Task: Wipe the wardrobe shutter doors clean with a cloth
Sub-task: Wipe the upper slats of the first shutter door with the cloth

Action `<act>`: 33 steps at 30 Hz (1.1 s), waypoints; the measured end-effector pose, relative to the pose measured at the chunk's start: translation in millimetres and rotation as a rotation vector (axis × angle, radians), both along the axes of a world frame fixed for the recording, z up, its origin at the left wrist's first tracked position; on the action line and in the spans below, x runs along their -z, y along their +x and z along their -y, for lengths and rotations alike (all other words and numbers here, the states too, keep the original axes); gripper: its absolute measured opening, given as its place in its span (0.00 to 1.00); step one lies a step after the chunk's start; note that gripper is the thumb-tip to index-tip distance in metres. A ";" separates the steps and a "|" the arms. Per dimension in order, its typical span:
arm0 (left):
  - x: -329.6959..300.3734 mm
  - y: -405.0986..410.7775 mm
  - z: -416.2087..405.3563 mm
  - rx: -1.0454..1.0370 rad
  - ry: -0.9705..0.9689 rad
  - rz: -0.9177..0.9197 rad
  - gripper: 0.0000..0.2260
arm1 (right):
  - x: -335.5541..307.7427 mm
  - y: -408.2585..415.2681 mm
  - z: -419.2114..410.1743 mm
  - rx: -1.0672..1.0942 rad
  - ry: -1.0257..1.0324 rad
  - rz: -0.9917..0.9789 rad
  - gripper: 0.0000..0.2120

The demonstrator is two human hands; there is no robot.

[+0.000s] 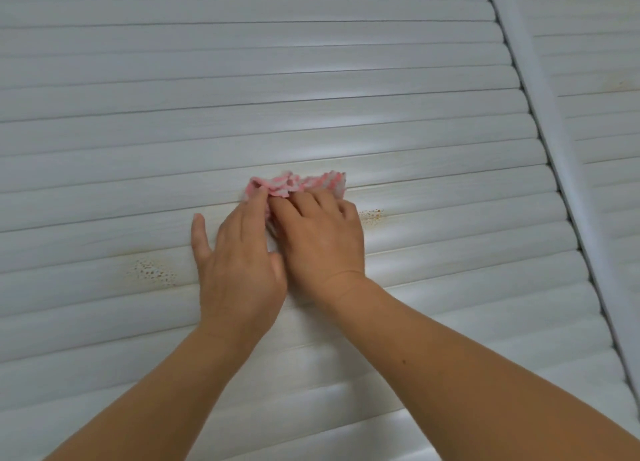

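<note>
Nubby pink-and-white woven cloth (297, 184) under the fingertips, glossy white wood-grain shutter slats (311, 89) above, speckled rusty stains (152, 271) left of the hands

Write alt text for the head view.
Both hands, left hand and right hand, press a pink cloth against a white slatted shutter door. Brownish speckled stains mark slats beside the hands.

The right hand (320, 233) covers the lower part of the pink-and-white cloth (294, 183); its fingertips lie out of sight against the cloth. The left hand (237, 252) hides the cloth's left lower edge. Both forearms are cut off by the bottom edge. The shutter door (242, 89) runs past the left, top and bottom edges.
</note>
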State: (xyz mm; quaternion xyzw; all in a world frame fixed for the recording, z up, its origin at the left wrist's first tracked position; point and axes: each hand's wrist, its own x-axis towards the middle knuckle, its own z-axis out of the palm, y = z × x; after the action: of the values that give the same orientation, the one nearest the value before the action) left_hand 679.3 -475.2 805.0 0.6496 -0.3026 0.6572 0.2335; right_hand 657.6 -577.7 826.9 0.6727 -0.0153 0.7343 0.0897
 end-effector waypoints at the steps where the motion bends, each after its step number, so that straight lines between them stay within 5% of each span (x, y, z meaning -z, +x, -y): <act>1: 1.8 0.6 -0.2 0.000 -0.008 0.008 0.33 | -0.2 -1.0 1.8 0.022 -0.024 -0.011 0.13; 10: 10.5 0.0 8.9 -0.101 0.000 0.041 0.29 | 1.1 -31.4 85.3 0.051 0.063 -0.061 0.13; 21: 15.5 3.4 6.7 -0.140 0.083 -0.017 0.31 | 20.8 -72.7 170.3 0.013 0.695 -0.011 0.17; 33: 12.2 4.7 0.2 0.009 0.011 -0.016 0.32 | 39.5 -22.2 38.6 -0.052 0.301 0.049 0.21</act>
State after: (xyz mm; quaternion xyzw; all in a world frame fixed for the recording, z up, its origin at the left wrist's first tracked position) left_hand 684.0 -475.4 792.8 0.6545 -0.3073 0.6494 0.2354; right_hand 635.4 -616.2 787.4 0.6606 -0.1100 0.7419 -0.0319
